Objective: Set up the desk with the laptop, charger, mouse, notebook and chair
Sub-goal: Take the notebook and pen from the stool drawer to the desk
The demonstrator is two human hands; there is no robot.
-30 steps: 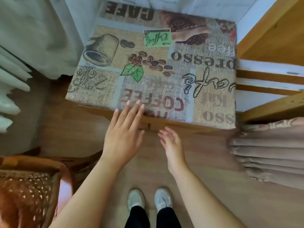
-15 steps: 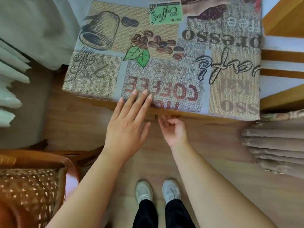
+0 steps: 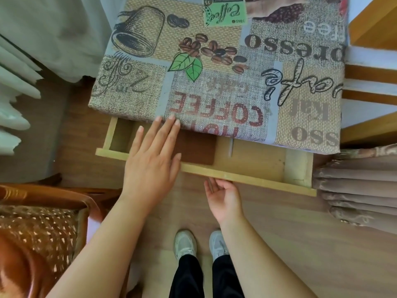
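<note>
1. The desk (image 3: pixel 214 61) fills the top of the view from 11 to 1 o'clock, covered in a coffee-print cloth (image 3: pixel 305 108).
2. Under its near edge a pale wooden drawer (image 3: pixel 253 160) stands pulled out, its front rail running from 9 toward 4 o'clock.
3. Inside the drawer, a flat brown thing (image 3: pixel 197 149) lies just right of the left hand; whether it is the notebook I cannot tell. A thin grey stick (image 3: pixel 230 147) lies at its right.
4. The left hand (image 3: pixel 150 162) reaches in over the drawer, palm down, fingers straight and close together, fingertips (image 3: pixel 171 118) at the cloth's edge. It holds nothing.
5. The right hand (image 3: pixel 223 196) sits at 6 o'clock of the drawer front, palm up, fingers loosely curled up to the underside of the rail; whether it truly grips there I cannot tell.
6. The chair (image 3: pixel 43 229), orange-brown with a speckled woven seat, waits at 8 o'clock, apart from the desk.
7. White shoes (image 3: pixel 184 244) at 6 o'clock, folded brown curtain (image 3: pixel 354 186) at 3 o'clock, radiator fins (image 3: pixel 15 100) at 9 o'clock.
</note>
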